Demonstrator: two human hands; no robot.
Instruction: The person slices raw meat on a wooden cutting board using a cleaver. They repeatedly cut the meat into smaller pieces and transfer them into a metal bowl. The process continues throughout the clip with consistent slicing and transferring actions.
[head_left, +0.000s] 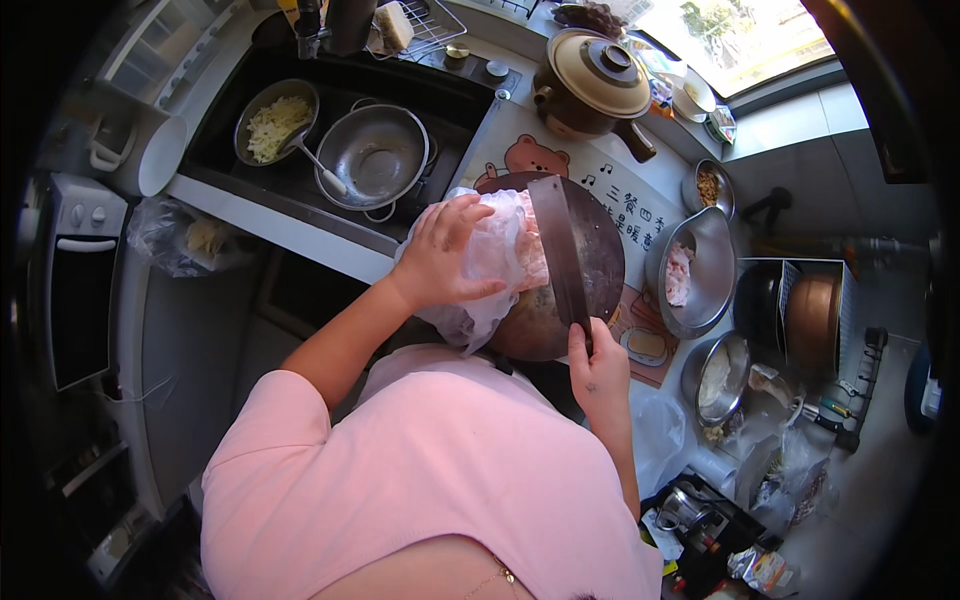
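Note:
A block of pale pink meat (533, 251) pokes out of a white plastic bag (491, 244) on a round, dark chopping board (604, 255). My left hand (448, 251) rests over the bag, gripping the wrapped meat with fingers spread. In my right hand (600, 364) is the handle of a cleaver (559, 247). Its broad dark blade lies across the board, close along the meat's exposed right end; whether it touches is unclear. Right of the board, a metal bowl (701, 270) holds a piece of similar pink meat (678, 274).
A lidded clay pot (592, 82) stands behind the board on a bear-printed mat (536, 157). On the stove sit an empty wok (375, 157) and a pan of shredded vegetable (276, 124) with a spoon. Smaller bowls (709, 187), (716, 375) and a pot rack (799, 315) line the right.

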